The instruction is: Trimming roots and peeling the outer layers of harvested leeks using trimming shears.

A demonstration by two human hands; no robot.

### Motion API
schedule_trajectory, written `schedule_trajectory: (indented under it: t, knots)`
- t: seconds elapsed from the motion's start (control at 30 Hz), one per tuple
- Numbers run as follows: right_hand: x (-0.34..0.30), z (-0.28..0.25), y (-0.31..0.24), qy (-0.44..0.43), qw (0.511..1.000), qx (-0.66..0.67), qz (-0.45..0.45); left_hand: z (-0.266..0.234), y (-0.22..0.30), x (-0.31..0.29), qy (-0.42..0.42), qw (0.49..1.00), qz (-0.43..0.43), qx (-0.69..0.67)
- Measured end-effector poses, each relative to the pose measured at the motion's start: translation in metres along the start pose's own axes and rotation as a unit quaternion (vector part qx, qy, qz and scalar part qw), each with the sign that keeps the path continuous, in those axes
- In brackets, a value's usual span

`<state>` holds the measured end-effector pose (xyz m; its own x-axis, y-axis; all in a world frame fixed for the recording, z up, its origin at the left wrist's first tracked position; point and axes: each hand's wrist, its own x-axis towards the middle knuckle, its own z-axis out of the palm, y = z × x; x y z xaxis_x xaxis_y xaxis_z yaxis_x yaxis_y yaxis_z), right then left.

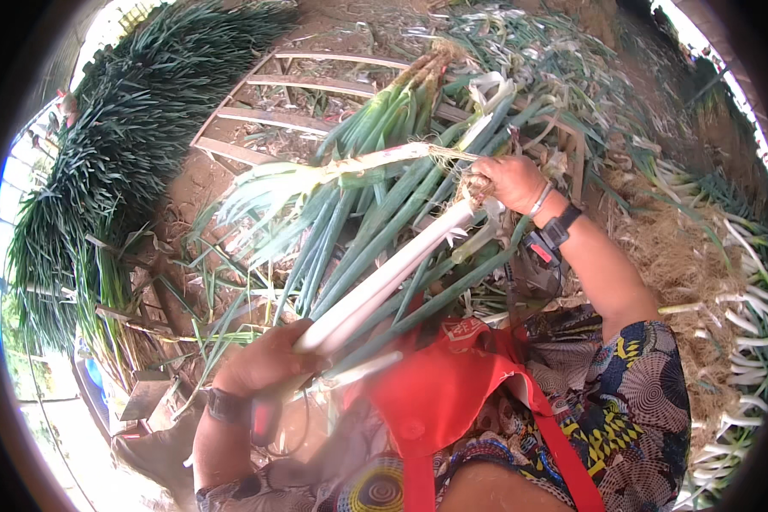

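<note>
- Your red apron is nearest, over a shirt with bright patterns. What's far to your left?

- You have a big pile of dark green leaves there. Next comes your left hand. It looks wrapped around the low end of a fat white stalk, but not every fingertip shows.

- Where does your stalk go from there?

- It slants up to the right, in front of you, over long green leaves. A wooden rack sits past them.

- And your right hand?

- Those fingers are curled tight by the hairy roots at the top end. A thin pale strip pokes out left from near them. I can't tell if you hold it too. Your wrist has a dark band.

- And far right?

- You have brown stringy roots, then a row of white stalks.

- What could go wrong for you?

- If you bend it too hard, your stalk could snap, since you have it at 2 ends. If your left hand slackens, the low end could slip and drop. Your band could snag, because leaves lie so close.
</note>
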<state>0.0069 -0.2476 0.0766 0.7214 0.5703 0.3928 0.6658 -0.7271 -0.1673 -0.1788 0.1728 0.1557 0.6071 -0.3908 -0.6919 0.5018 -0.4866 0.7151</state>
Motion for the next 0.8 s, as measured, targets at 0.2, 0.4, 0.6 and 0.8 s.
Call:
schedule_trajectory:
  t: [0.2,0.4,0.6,0.8]
  knots:
    - [0.015,0.014,0.054,-0.026,0.980,-0.041,0.195,-0.022,-0.024,-0.042,0.048,0.997,-0.063,0.000]
    - [0.000,-0.030,0.171,-0.151,0.906,-0.065,0.389,-0.041,-0.059,-0.045,0.179,0.964,-0.082,0.178]
    - [0.047,-0.051,-0.023,-0.093,0.948,0.238,0.192,-0.050,-0.009,0.015,0.129,0.956,0.091,0.248]
    - [-0.030,-0.074,-0.089,-0.390,0.871,0.256,0.153,-0.007,0.109,0.082,0.083,0.822,0.258,0.501]
